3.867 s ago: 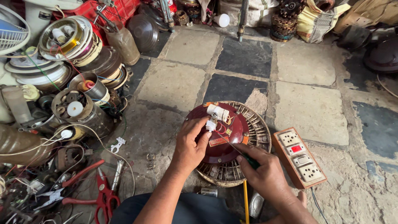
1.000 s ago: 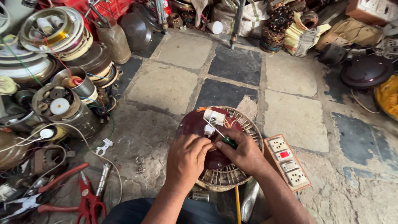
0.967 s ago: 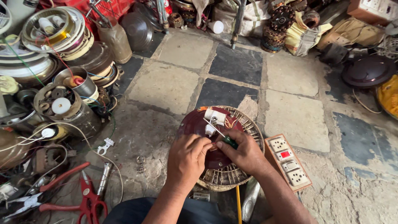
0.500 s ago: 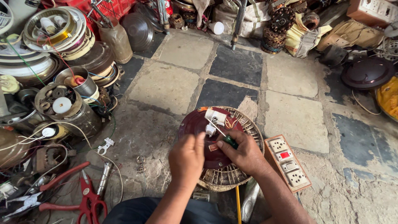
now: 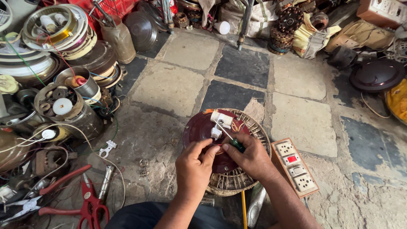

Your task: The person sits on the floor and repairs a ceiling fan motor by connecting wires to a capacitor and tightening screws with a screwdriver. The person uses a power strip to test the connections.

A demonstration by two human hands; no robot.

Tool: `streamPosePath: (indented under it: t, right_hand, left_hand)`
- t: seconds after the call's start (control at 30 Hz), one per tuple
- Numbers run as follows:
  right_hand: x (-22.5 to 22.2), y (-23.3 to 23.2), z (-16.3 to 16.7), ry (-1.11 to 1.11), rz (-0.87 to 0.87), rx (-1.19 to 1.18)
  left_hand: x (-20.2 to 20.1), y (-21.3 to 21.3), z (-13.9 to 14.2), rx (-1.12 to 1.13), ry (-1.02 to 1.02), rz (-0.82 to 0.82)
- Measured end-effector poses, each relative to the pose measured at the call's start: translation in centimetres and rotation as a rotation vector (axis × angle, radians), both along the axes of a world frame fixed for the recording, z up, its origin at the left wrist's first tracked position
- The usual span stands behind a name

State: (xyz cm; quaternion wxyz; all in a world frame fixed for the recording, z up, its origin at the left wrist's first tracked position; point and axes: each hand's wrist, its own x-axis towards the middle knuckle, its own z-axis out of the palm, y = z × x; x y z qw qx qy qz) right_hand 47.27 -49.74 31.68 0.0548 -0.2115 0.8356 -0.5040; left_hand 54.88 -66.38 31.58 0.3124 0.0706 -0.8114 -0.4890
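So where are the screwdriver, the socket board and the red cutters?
Screwdriver (image 5: 236, 145), head view, on its green handle.
Socket board (image 5: 295, 168), head view, on its white face.
Red cutters (image 5: 90, 204), head view, near the pivot.

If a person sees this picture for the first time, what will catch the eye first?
At the centre, the dark red round motor cover lies on a slotted metal ring, with both hands on it: the right hand holds a green-handled screwdriver, the left hand pinches beside it. Red-handled pliers lie at lower left, and a white switch-and-socket board lies to the right.
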Motion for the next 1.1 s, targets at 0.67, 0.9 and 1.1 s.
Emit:
streamPosePath:
  t: [0.67,0.9,1.1]
  right_hand:
    - [0.1,-0.1,0.6,-0.105,-0.014,0.012]
    - [0.0,0.1,0.5,-0.105,-0.009,0.045]
    - [0.5,-0.1,-0.1,0.007,-0.078,-0.09]
  left_hand:
    - [-1.3,-0.7,-2.4,-0.568,0.039,-0.096]
    - [-1.4,-0.8,-2.1,-0.545,0.027,-0.14]
    - [-1.0,-1.7,-0.1,-0.459,0.072,-0.162]
